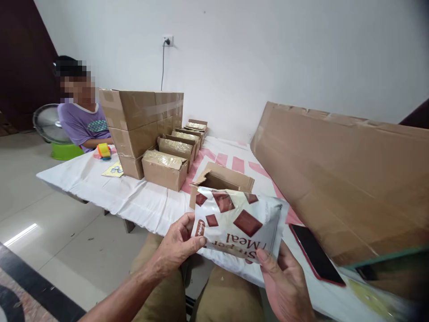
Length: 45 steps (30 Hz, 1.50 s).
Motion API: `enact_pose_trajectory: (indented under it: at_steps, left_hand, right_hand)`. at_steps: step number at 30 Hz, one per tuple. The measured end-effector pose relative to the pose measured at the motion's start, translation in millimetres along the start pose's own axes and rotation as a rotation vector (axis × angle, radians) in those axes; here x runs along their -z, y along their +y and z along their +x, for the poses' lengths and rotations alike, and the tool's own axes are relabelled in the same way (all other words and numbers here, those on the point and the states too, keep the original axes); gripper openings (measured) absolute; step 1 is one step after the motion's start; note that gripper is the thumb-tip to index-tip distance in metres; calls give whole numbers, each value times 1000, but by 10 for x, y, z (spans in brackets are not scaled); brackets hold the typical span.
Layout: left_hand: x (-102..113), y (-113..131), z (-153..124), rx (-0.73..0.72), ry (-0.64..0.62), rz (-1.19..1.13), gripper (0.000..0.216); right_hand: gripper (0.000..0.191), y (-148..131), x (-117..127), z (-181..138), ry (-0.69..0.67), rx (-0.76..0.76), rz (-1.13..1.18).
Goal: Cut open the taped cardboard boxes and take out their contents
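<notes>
A white food pouch (pixel 231 219) printed with brown chocolate squares and the word "Meal" is held up in front of me, its lettering upside down. My left hand (pixel 182 239) grips its left end, thumb on the front face. At the lower right corner my right hand (pixel 283 275) pinches it, with the thumb on the front and the fingers behind. Just beyond the pouch stands an open cardboard box (pixel 231 176) with raised flaps; the pouch hides its lower part, and its inside looks dark.
Small cardboard boxes (pixel 164 172) stand in a row beside a stack of taped cartons (pixel 137 125). A phone (pixel 317 255) lies on the right, near a large cardboard sheet or carton (pixel 342 179). Another person (pixel 82 120) sits at the far left by a fan (pixel 47 123).
</notes>
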<state>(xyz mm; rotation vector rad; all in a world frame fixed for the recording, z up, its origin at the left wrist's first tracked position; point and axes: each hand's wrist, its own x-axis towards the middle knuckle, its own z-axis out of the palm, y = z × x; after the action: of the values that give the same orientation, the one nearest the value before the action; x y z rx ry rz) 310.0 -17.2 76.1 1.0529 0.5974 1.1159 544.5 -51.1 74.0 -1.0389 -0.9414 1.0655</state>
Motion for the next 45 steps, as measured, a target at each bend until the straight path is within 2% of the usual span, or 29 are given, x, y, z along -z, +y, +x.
enact_pose_trajectory:
  at_steps: [3,6,10,13,16,21,23,25,28,31,35,39,42,45]
  left_hand:
    - [293,37,-73,-3,16,84,49]
    - [706,53,-260,35,25,193,39]
    - [1315,-11,-511,95,132,282,39]
    - [1732,-36,-514,114,247,369,42]
    - [2076,56,-279,72,348,493,44]
    - [2575,273,439,-36,483,613,53]
    - [2757,252,711,-52,534,650,56]
    - [2907,162,907,-48,585,699,56]
    - [3046,-9,1029,-35,633,762,52]
    - [3095,-111,1010,-54,644,794,50]
    - [3120,-129,987,-84,653,829,45]
    - [3158,-146,1100,-62,674,884,42]
    - [3158,-166,1186,-37,715,937,46]
    - [3072,-187,1143,-31,774,1001,55]
  right_hand:
    - [54,88,-77,-20,-163,-79,-76]
    - [61,318,-297,-65,-283,-149,-136]
    - [43,845,-749,-45,-383,-137,-239]
    - [36,1196,-1112,113,-410,-72,-327]
    - [32,1409,-1479,403,-377,4,-372]
    - [26,1634,-2066,1079,-241,160,-538]
    - [29,1735,-2202,1344,-196,218,-634]
    - [31,1841,-2240,1544,-162,237,-706]
    - [26,1972,-2159,1673,-147,243,-796]
    - [16,2037,-2072,1662,-188,255,-861]
    - [18,2056,-2101,1661,-196,272,-890]
    - [19,2100,-2148,1758,-165,234,-912]
    - [20,2145,-2132,1806,-171,211,-928]
    - [21,2151,-2099,1752,-188,230,-929]
